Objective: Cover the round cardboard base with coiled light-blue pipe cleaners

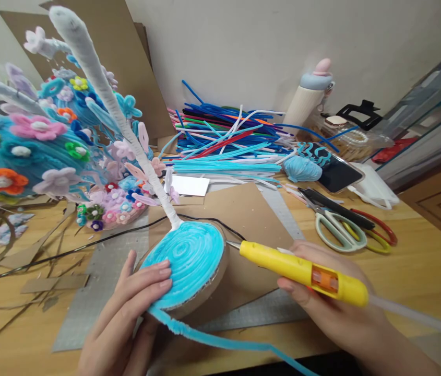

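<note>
Blue coiled disc (192,256) lies above the cardboard (259,222), right of the left hand (120,310), whose fingers clasp its near edge, thumb seemingly beneath; blue strip (224,342) trails rightward; right hand (333,313) grips the yellow glue gun (275,261), slanting leftward, nozzle beside the disc's right rim.

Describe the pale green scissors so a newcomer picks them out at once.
On the wooden table, look just beyond the yellow glue gun in the right hand. The scissors lie there. Their two loops are pale green, while the handles right beside them are red and yellow.
</note>
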Action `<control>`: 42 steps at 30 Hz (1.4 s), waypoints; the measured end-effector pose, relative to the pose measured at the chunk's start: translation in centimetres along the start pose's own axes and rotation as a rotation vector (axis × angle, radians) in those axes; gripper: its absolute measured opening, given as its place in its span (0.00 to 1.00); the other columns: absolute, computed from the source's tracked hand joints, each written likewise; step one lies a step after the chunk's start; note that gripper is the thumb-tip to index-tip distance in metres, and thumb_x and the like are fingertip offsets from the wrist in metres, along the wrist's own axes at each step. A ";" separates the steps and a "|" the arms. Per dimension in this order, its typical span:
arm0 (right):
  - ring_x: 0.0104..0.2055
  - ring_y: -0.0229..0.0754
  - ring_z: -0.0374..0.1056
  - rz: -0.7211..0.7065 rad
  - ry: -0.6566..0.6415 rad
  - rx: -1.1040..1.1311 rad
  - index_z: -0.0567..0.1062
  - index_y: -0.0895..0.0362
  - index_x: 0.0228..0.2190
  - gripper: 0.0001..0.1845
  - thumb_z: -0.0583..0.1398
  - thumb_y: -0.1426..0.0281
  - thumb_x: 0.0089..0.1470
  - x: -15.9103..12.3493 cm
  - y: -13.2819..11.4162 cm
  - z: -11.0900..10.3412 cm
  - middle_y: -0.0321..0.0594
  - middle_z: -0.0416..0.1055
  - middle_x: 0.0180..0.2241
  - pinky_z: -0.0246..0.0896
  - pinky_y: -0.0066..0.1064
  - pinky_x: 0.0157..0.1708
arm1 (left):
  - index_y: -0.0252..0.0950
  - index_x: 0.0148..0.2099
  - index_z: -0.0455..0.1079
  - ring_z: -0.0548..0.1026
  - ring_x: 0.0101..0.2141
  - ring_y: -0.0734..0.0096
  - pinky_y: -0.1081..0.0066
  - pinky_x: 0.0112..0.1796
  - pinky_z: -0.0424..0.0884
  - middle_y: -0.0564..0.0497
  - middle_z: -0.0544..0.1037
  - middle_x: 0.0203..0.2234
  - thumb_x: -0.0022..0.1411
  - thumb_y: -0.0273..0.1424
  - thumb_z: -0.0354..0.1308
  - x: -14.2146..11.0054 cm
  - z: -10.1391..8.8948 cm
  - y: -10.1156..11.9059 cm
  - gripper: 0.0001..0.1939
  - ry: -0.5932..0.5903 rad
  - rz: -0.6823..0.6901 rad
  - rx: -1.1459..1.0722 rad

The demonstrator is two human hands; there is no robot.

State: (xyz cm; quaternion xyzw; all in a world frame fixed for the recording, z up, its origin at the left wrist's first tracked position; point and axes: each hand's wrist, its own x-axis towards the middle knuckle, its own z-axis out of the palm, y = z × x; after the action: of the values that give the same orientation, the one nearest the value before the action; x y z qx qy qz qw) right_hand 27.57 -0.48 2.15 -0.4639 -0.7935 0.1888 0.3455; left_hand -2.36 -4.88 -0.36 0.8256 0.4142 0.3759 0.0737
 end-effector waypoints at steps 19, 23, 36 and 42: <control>0.33 0.43 0.69 0.047 -0.137 0.096 0.67 0.51 0.32 0.03 0.57 0.66 0.57 0.2 0.1 -0.7 0.36 0.70 0.30 0.66 0.35 0.32 | 0.34 0.57 0.62 0.70 0.53 0.61 0.48 0.62 0.55 0.44 0.70 0.51 0.54 0.10 0.50 0.0 -0.2 -0.3 0.29 -0.034 0.015 0.013; 0.36 0.43 0.70 0.024 -0.118 0.009 0.68 0.51 0.34 0.02 0.57 0.67 0.58 0.2 0.4 -0.7 0.37 0.71 0.32 0.65 0.33 0.30 | 0.34 0.57 0.62 0.70 0.54 0.62 0.48 0.62 0.54 0.45 0.71 0.51 0.55 0.10 0.50 -0.2 -0.2 -0.5 0.29 -0.052 0.025 0.017; 0.25 0.40 0.67 0.055 -0.051 -0.068 0.65 0.52 0.23 0.12 0.58 0.64 0.57 0.7 0.4 -1.0 0.35 0.67 0.23 0.61 0.30 0.20 | 0.39 0.57 0.64 0.73 0.51 0.64 0.53 0.63 0.53 0.48 0.73 0.50 0.56 0.15 0.53 -0.7 -0.1 -1.0 0.28 -0.050 -0.034 0.007; 0.25 0.42 0.67 0.071 -0.055 -0.069 0.65 0.52 0.21 0.14 0.57 0.64 0.57 0.8 0.2 -0.9 0.36 0.69 0.23 0.60 0.31 0.19 | 0.39 0.57 0.64 0.74 0.50 0.65 0.55 0.63 0.53 0.48 0.73 0.50 0.55 0.17 0.54 -0.8 -0.1 -1.0 0.28 -0.038 -0.030 -0.005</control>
State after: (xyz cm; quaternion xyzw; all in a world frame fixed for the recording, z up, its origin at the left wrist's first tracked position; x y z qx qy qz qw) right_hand 28.11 0.35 2.96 -0.4980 -0.7918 0.1863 0.3005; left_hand -3.33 -4.89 -1.18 0.8261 0.4242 0.3600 0.0895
